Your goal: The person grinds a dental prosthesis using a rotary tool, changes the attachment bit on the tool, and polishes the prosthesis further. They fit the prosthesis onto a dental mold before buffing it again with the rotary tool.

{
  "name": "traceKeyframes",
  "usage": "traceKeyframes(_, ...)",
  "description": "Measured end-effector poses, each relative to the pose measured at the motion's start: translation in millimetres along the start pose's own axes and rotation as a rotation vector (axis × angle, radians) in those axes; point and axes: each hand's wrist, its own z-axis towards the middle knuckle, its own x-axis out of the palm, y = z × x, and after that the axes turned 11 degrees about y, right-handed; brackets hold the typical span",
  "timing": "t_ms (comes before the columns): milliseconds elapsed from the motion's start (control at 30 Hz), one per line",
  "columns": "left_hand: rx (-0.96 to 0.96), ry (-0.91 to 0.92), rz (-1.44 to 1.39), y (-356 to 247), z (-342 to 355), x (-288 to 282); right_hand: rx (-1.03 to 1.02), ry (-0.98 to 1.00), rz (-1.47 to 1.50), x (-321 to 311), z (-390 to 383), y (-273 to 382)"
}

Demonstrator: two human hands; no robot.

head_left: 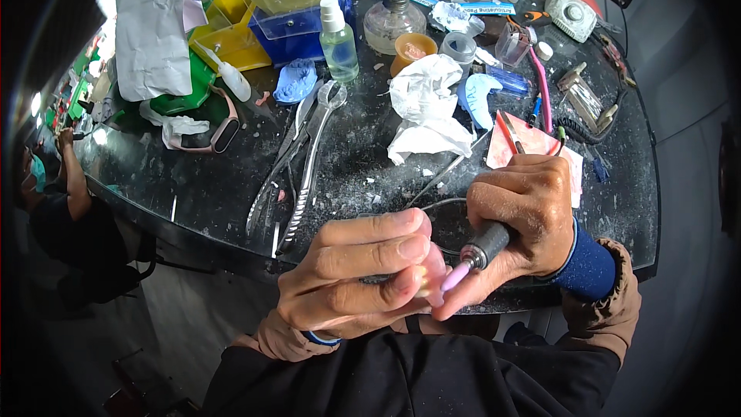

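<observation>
My left hand (pixel 340 274) is closed around a pink denture (pixel 436 269) with pale teeth, its fingers covering much of it. In my right hand (pixel 525 205) is a dark rotary handpiece (pixel 490 243), gripped like a pen. Its pink tapered grinding stone (pixel 457 275) meets or nearly meets the denture's edge; exact contact cannot be made out. My right thumb reaches under the stone, close to the denture. Whitish dust coats my right fingers. Both hands are above the front edge of the black worktable (pixel 224 208).
Left of centre lie a metal wrench (pixel 315 158) and other metal hand tools. Crumpled tissue (pixel 424 100), a blue mould piece (pixel 480 99) and a pink sheet (pixel 573 166) lie beyond my hands. A spray bottle (pixel 338 46) and glass burner (pixel 390 23) stand farther back. Another person (pixel 65 208) sits far left.
</observation>
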Motion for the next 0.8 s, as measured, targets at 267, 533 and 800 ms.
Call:
traceKeyframes(267,0.008,-0.015,0.055,0,0,1,-0.038,0.006,-0.126,1,0,0)
traceKeyframes(533,0.052,-0.035,0.08,7,-3,3,-0.132,-0.061,-0.216,8,-3,-8)
traceKeyframes(800,0.003,-0.033,0.023,7,-4,5,-0.145,-0.041,-0.176,14,-6,-12)
